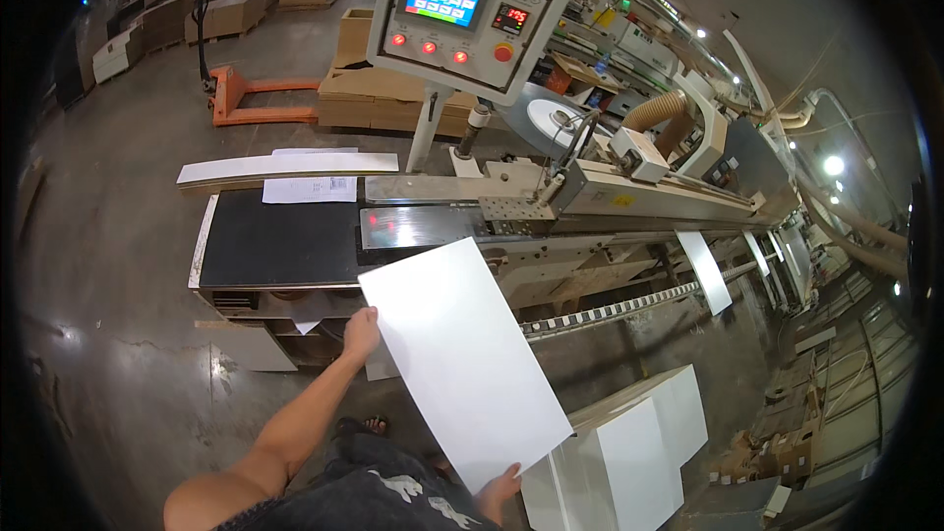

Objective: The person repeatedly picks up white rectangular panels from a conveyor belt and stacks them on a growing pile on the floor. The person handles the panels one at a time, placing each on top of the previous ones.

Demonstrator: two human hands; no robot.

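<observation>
Two hands had hold of one white panel, and it seemed about midway between being taken up and being set down. Well to the left and below the control box, which served as the landmark, a long white strip lay beside a black work surface, with a paper sheet at the far edge of that surface. Below the control box and a little left, the left hand had its fingers closed around the panel's left edge, near the upper corner. The panel itself slanted directly below the box, overlapping a shiny metal plate in view; whether it touched the machine could not be told. Far below the box and slightly right, the right hand gripped the panel's near edge by a corner, its fingers partly hidden beneath. Lower right of the box stood a group of white boards, which looked like work left over, though it might equally have been finished. Farther right, beyond a roller rail, narrower white pieces stuck out from the machine; these were perhaps further along. The held panel, by that reading, was not yet placed.
</observation>
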